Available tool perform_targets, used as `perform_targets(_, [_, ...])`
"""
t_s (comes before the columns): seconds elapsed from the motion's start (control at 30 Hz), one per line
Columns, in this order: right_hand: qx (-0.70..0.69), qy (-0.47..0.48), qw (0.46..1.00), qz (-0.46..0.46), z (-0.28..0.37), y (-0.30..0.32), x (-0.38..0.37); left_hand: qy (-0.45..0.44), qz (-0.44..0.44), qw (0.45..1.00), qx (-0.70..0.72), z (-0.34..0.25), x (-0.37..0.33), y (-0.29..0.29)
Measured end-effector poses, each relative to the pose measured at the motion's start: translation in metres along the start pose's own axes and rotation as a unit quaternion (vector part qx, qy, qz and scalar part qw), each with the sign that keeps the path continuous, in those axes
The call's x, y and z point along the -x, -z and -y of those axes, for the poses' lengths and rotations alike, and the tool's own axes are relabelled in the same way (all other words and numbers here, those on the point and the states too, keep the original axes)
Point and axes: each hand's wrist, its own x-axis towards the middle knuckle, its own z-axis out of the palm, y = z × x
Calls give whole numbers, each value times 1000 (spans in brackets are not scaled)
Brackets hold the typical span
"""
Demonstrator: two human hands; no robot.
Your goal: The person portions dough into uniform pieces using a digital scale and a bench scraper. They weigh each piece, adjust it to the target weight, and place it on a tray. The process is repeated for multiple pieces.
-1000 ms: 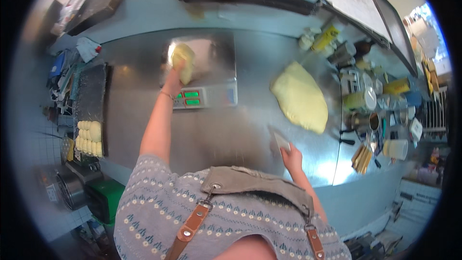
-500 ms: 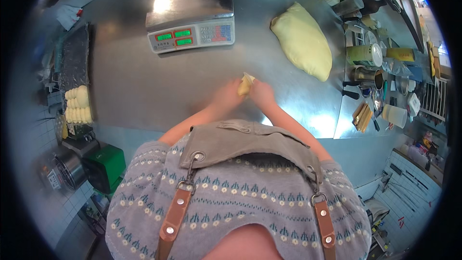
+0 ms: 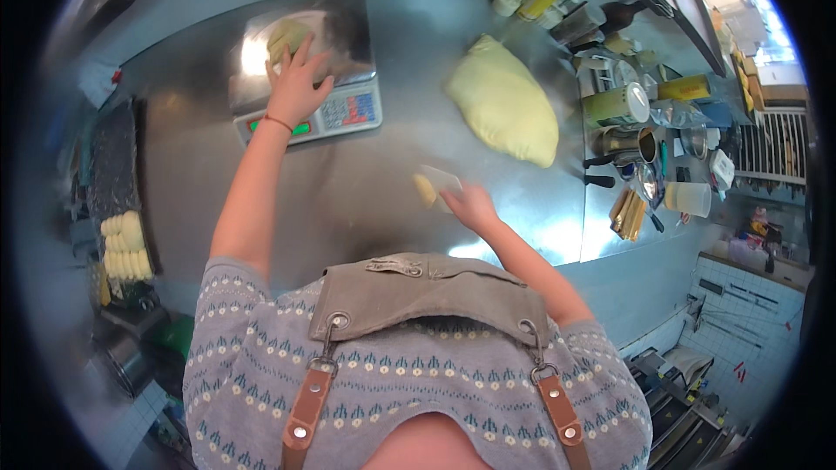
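Note:
My left hand (image 3: pixel 298 83) reaches over the weighing pan of a digital scale (image 3: pixel 353 113), its fingers spread. A lump of pale yellow dough (image 3: pixel 287 35) lies on the pan by my fingertips; whether they still touch it I cannot tell. Lower and to the right, my right hand (image 3: pixel 471 207) is closed around a whitish dough scraper (image 3: pixel 442 178). A small bit of dough (image 3: pixel 424 190) sits at the scraper's left side, slightly blurred. Beyond that hand a large, smooth mass of dough (image 3: pixel 505 100) rests on the steel table.
The steel worktop (image 3: pixel 200 183) carries a dark tray (image 3: pixel 113 161) at the left, with several shaped dough pieces (image 3: pixel 126 246) at its near end. Along the right edge stand a large tin (image 3: pixel 614 106), a metal pot (image 3: pixel 634 144), a plastic cup (image 3: pixel 690 198) and bottles.
My hands have parted from the table's middle. The left has gone forward and left to the scale, where a dough lump now lies. The right keeps the scraper near the middle.

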Motion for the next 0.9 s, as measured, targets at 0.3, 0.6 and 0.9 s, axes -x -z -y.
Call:
perform_targets(0.3, [282,223,929,-93,-138,104,-39,-36,113,942,313,-116,-37,-96])
perform_targets(0.6, [189,8,982,-6,-70,151,-245,147,196,883,402,-202,-76,-191])
perform_targets(0.9, [215,108,967,85,-120,74,-332,236,217,860,397,-226,-123,-180])
